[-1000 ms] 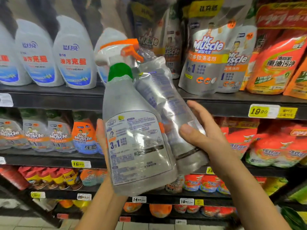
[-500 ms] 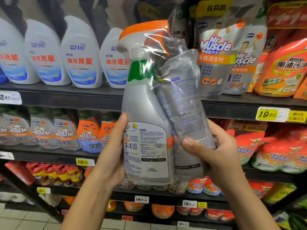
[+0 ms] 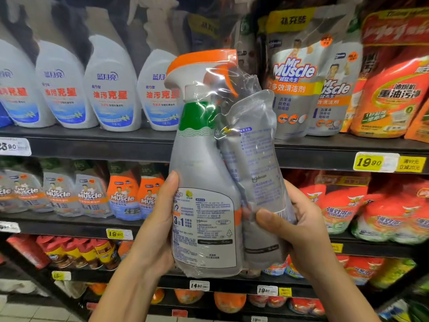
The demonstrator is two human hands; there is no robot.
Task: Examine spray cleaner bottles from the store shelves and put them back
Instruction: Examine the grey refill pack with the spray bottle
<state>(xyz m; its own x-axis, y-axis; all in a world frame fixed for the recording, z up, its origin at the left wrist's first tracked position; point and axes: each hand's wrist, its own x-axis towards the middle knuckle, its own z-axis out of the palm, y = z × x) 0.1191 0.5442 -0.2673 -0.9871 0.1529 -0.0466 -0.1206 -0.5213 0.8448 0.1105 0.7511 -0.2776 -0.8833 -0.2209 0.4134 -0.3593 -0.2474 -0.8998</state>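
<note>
while upright before shelf (image 3: 92, 142) — spray bottle pack (image 3: 204, 159) in both grips, l hand (image 3: 157, 228) + r hand (image 3: 299, 231)

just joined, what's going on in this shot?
A person stands at store shelves holding a clear-wrapped bundle up for a look: a grey spray bottle with an orange trigger, packed with a refill pouch. The left hand grips the bottle's lower side and the right hand grips the pouch's lower edge. The printed back label faces the camera. The bundle is off the shelf and not yet put back.
</note>
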